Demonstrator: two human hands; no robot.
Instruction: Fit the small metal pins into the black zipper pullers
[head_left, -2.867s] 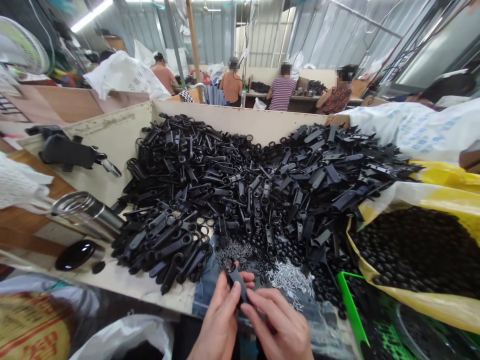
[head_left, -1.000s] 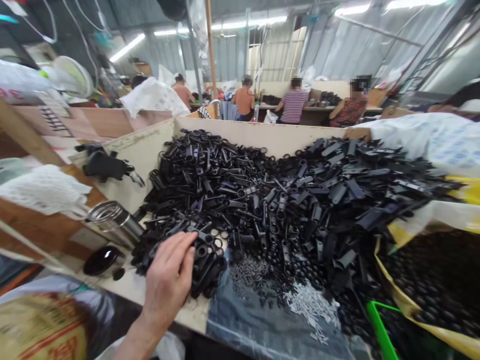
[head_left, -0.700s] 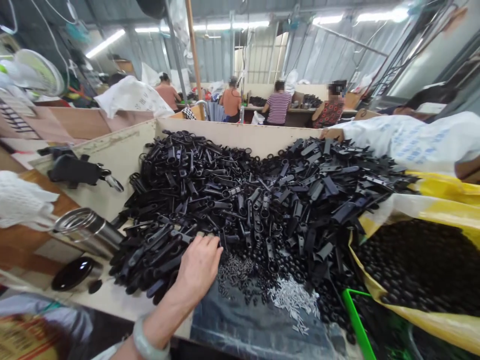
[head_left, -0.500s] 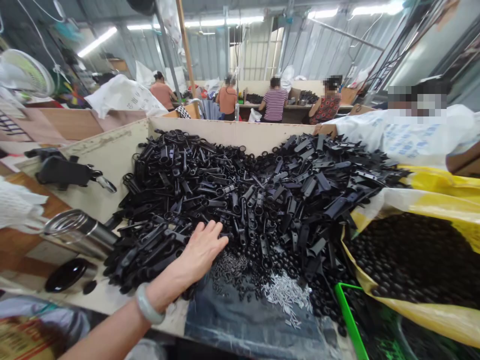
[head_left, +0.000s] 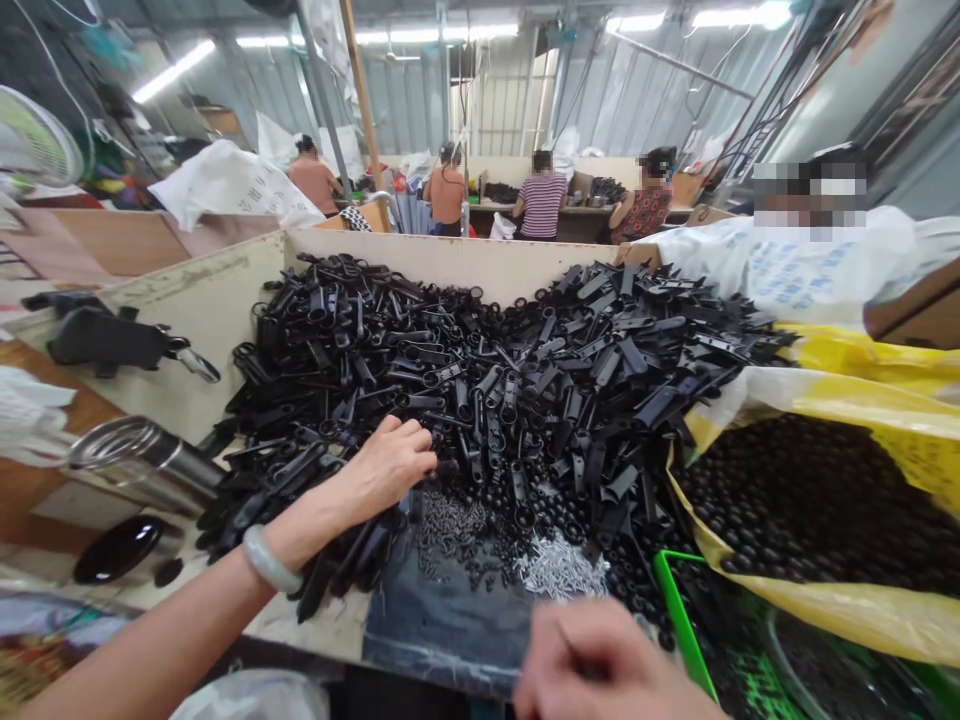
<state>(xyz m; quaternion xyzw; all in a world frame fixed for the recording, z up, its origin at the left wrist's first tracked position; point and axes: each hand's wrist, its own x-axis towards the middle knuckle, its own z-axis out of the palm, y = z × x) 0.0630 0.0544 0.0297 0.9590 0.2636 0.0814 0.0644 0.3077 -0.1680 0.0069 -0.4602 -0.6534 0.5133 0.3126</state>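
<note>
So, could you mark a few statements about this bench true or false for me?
1. The left hand rests on the heap of black plastic parts, fingers curled. True.
2. The left wrist is bare. False: it wears a pale bangle.
3. The yellow bag holds small dark round pieces. True.
4. The silver pins lie inside that bag. False: they lie loose on the dark sheet at the heap's near edge.
5. The right hand is buried in the heap. False: it is low at the near edge, blurred, apart from the heap.
</note>
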